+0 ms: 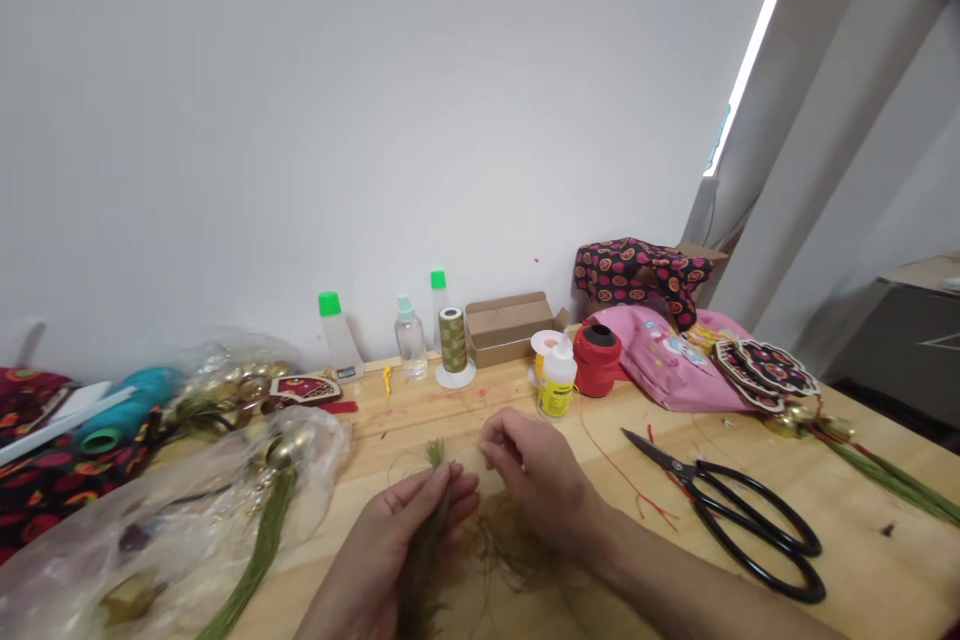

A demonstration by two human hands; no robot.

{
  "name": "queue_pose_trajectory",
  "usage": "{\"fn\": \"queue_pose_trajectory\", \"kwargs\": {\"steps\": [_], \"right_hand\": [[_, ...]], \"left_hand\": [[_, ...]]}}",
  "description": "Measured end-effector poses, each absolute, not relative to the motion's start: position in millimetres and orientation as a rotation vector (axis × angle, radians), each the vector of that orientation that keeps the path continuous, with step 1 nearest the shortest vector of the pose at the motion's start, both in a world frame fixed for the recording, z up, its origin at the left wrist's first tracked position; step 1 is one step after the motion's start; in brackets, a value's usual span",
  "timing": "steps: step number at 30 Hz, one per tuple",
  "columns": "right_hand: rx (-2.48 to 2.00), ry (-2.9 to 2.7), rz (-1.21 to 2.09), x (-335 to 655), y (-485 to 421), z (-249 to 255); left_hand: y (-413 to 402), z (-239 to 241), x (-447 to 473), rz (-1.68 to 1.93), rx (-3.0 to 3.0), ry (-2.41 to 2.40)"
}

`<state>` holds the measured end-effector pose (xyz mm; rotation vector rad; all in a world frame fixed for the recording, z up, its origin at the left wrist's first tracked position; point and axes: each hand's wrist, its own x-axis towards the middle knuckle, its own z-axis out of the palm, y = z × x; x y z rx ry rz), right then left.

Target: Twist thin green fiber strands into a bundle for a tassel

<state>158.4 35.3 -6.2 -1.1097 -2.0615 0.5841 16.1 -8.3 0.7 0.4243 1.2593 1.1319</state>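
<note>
My left hand (pixel 409 515) is closed round a bundle of olive-green tassel threads (pixel 434 452). The short frayed top of the bundle sticks up past my thumb, and its long strands hang down towards me. To the right, my right hand (pixel 544 485) is raised just above the table with its fingers pinched together. What it pinches, if anything, is too fine to make out. A loose tangle of thin threads (pixel 510 545) lies on the wood below it. Black-handled scissors (pixel 720 500) lie with blades apart, right of my right hand.
Behind my hands stand a thread spool (pixel 453 340), a glue bottle (pixel 556 380), a red thread cone (pixel 597 360) and a cardboard box (pixel 510 330). Plastic bags (pixel 322 440) with bells and a green tassel lie left. A pink bag (pixel 660 360) and embroidered pieces (pixel 772 370) lie right.
</note>
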Motion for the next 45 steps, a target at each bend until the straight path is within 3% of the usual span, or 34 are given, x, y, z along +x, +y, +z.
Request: {"fn": "queue_pose_trajectory", "kwargs": {"steps": [16,21,29,45], "right_hand": [[-0.942,-2.275,0.306,152,24,-7],[-0.962,-2.222,0.478,152,23,-9],[-1.005,-1.833,1.029,152,35,-19],[-1.05,-1.653,0.552,164,40,-7]], "left_hand": [[-8,-11,17,1.272,0.362,0.973],[-5,-11,15,1.366,0.325,0.979],[-4,-9,15,1.394,0.306,1.022],[-9,-11,17,1.217,0.409,1.103]]}}
